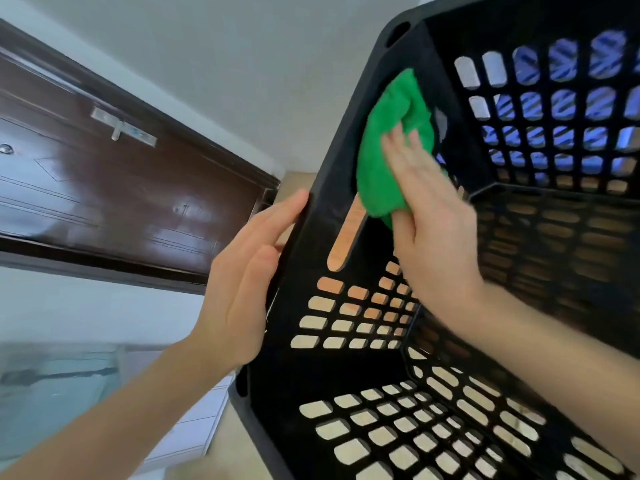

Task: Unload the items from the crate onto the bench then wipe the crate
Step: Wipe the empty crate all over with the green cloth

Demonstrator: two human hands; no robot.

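Pressing green cloth (381, 168) to crate (329, 372) wall, right fingers (410, 159) flat; left fingers (277, 214) straight on rim; door (121, 188) behind.

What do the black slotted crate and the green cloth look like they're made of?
The black slotted crate looks like rigid moulded plastic with a matt finish: uniform colour, clean rounded cutouts, smooth thick rim. The green cloth pressed under the right hand looks like soft microfibre or terry, probably: fuzzy surface, bunched in loose folds.

The bare left hand (242, 271) and left forearm (121, 410) show at seven o'clock; the bare right hand (433, 230) and right forearm (554, 348), slightly blurred, at four o'clock.
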